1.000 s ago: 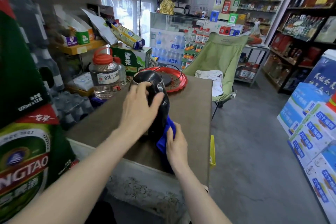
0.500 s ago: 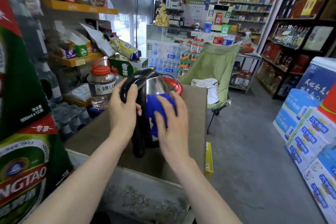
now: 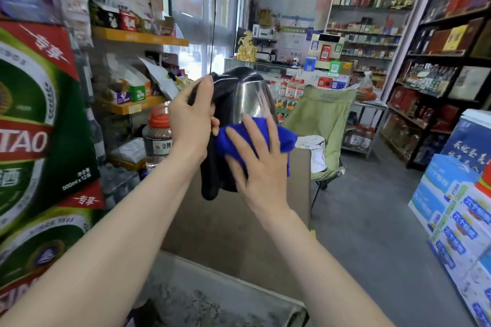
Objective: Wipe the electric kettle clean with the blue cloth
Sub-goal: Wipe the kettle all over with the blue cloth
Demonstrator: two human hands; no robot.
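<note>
The electric kettle (image 3: 249, 98) has a shiny steel body, a black lid and a black handle. It is held up in the air above the brown table (image 3: 233, 236). My left hand (image 3: 191, 119) grips the black handle near its top. The blue cloth (image 3: 284, 138) lies against the lower side of the steel body. My right hand (image 3: 255, 162) presses flat on the cloth with fingers spread, covering the kettle's lower part.
A clear jar with an orange lid (image 3: 158, 135) stands at the table's left edge. Green beer cartons (image 3: 34, 141) are stacked at the left. A green folding chair (image 3: 324, 125) sits beyond the table. Blue-and-white boxes (image 3: 457, 207) line the right floor.
The kettle went from lying low on the table to being lifted upright in the air. The cloth and my right hand moved from under it onto its steel side.
</note>
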